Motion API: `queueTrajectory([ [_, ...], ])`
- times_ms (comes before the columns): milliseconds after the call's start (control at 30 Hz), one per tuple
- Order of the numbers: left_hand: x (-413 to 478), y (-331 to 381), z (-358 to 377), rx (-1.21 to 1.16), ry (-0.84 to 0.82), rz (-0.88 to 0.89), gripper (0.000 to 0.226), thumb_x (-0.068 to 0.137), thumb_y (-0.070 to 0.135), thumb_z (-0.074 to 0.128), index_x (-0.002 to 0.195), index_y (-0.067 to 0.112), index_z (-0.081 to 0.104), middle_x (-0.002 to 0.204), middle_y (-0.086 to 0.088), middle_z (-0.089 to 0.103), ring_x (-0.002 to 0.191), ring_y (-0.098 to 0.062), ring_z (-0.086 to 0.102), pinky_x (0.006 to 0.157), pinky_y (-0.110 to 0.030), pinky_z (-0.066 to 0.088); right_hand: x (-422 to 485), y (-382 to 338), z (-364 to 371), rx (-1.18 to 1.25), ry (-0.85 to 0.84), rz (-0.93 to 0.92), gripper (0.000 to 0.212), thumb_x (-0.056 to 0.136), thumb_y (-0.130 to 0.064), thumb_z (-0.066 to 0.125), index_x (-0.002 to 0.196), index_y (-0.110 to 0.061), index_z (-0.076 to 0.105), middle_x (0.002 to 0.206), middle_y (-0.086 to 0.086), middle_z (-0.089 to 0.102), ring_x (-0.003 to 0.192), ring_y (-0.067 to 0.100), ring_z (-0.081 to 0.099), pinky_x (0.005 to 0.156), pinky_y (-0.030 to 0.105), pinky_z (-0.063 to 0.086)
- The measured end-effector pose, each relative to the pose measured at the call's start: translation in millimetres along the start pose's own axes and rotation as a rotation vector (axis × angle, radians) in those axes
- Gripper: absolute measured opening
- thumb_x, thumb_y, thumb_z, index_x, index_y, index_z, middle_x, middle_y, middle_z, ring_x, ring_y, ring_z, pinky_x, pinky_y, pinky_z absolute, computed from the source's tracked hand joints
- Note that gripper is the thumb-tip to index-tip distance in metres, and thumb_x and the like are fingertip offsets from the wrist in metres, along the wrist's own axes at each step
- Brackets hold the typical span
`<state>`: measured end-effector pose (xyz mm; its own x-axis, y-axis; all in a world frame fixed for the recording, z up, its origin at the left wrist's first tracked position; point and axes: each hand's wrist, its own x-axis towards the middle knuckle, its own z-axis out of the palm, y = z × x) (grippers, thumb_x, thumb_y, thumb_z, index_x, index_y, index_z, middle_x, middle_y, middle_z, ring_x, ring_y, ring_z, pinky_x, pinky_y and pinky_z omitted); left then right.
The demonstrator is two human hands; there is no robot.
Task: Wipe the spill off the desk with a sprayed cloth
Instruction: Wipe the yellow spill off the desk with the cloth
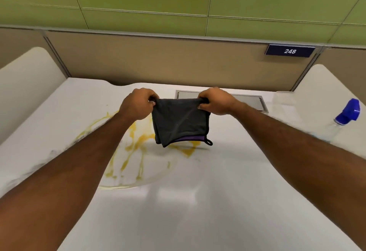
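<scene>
While the cloth (179, 124) hangs: left hand (138, 104) and right hand (214, 102) each pinch 1 top corner, above the desk (217, 191).
Spill (145, 137): yellow streaks under and left of it.
Best move: lay it flat — wipe inward.

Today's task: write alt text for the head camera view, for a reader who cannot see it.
A person's left hand and right hand grip the top corners of a folded dark cloth over a white desk smeared with a yellow spill. A spray bottle with a blue head stands at the right; a sign on the back partition reads 248.
</scene>
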<state>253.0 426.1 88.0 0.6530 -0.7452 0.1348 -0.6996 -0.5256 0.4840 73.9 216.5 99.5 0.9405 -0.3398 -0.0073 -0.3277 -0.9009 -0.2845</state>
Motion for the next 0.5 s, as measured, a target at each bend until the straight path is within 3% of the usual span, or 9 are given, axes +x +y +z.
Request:
queueTrajectory([
  [167,0,-12,6,-0.106,0.147,0.009,0.025,0.085,0.001,0.051,0.095,0.017,0.067,0.095,-0.001,0.069,0.084,-0.023,0.062,0.080,-0.037,0.051,13,-1,15,0.025,0.127,-0.034,0.015,0.077,-0.022,0.059,0.089,-0.018,0.067,0.086,0.003,0.067,0.080,0.026,0.059,0.066,0.038,0.050],
  [267,-27,-22,26,-0.132,0.174,0.072,0.025,0.085,-0.004,0.051,0.098,0.013,0.066,0.099,-0.003,0.065,0.088,-0.020,0.060,0.083,-0.033,0.048,0,6,43,-0.044,0.191,-0.132,0.020,0.076,-0.024,0.063,0.094,-0.017,0.070,0.088,0.004,0.066,0.081,0.026,0.059,0.067,0.036,0.047],
  [433,-93,-47,92,-0.181,0.125,-0.018,0.025,0.086,-0.004,0.053,0.096,0.017,0.062,0.098,0.005,0.055,0.086,-0.012,0.055,0.080,-0.029,0.046,-34,20,112,-0.061,0.083,-0.182,0.022,0.081,-0.022,0.060,0.100,-0.015,0.068,0.094,0.006,0.066,0.086,0.030,0.060,0.070,0.036,0.043],
  [500,-118,-50,113,-0.186,0.096,-0.041,0.025,0.087,-0.004,0.053,0.097,0.017,0.063,0.098,0.005,0.053,0.085,-0.011,0.054,0.078,-0.020,0.041,-52,24,135,-0.056,0.035,-0.187,0.025,0.081,-0.022,0.056,0.102,-0.015,0.068,0.096,0.008,0.067,0.085,0.032,0.060,0.069,0.036,0.041],
])
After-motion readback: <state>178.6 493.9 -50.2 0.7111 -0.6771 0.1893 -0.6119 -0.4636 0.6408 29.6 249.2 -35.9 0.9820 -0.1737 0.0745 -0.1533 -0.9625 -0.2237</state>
